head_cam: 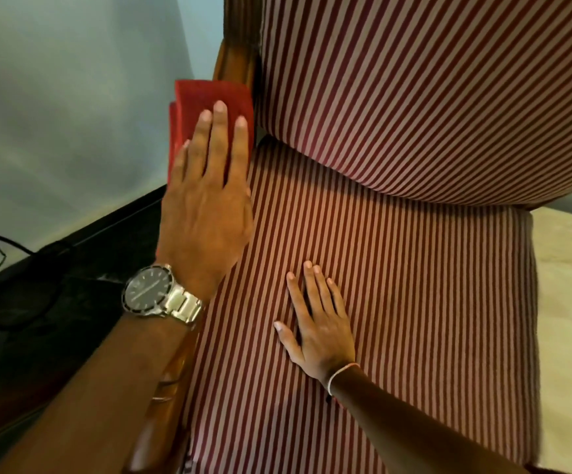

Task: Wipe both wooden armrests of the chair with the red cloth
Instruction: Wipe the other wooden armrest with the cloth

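Light: warm and moderate, brightest on the striped backrest.
Shadows: lower left of the frame is nearly black.
Glare: sheen on the watch.
Focus: slightly soft throughout, possibly compression.
Distortion: wide-angle bending near the edges.

The left hand lies flat on the red cloth, pressing it on the wooden armrest by the wall. It wears a watch. The right hand rests flat, fingers spread, on the striped seat.

Backrest blocks ahead; striped seat lies open.
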